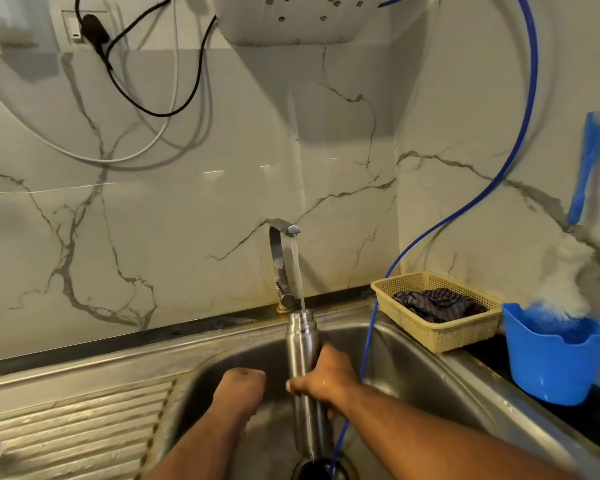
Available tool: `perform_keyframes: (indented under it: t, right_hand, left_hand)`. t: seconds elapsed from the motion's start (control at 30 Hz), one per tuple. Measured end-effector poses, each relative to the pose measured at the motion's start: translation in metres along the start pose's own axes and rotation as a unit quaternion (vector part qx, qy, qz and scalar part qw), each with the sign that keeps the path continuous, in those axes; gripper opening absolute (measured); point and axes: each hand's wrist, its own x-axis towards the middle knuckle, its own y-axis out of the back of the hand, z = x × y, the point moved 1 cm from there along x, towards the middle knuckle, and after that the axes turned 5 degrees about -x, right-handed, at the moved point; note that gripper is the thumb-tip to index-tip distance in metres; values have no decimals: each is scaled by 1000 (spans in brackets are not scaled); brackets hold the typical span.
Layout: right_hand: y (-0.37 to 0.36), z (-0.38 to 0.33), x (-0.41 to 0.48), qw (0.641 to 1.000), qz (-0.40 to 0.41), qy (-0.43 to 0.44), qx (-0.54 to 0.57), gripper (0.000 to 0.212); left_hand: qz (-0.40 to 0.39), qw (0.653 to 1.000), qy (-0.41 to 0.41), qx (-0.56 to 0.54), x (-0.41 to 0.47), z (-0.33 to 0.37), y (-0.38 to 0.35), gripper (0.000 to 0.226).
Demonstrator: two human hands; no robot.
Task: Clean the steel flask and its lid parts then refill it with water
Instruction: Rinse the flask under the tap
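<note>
1. The left hand [241,386] hung curled like a fist over the sink [430,375]; whether it held anything could not be told.
2. The right hand [326,375] gripped the flask [300,344] at mid-body, thumb across the front. The flask stood nearly upright, with its mouth at 12 o'clock from the hand, under the tap's [278,258] stream [297,268].
3. A blue hose [368,341] ran down close at the hand's 3 o'clock.
4. At 2 o'clock sat a basket [444,337] holding a cloth [433,303], then a tub [551,368].
</note>
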Motion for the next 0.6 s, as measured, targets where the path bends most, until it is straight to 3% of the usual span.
perform_keyframes:
  t: [0.1,0.23,0.37,0.5,0.6]
  right_hand:
    - [6,-7,5,997,42,34,51,72]
    - [-5,-2,-4,1000,-26,-12,14,77]
    - [0,-8,5,998,22,33,53,70]
    - [-3,-1,-1,999,-34,-16,11,76]
    - [4,-9,4,998,36,30,50,72]
  left_hand:
    - [3,1000,-5,16,3,2,2,22]
    - [-6,1000,-8,6,-2,2,0,21]
    - [0,1000,-11,-11,-3,4,2,22]
    - [-3,1000,-17,-21,-3,2,4,22]
    - [1,999,-23,-29,2,2,5,23]
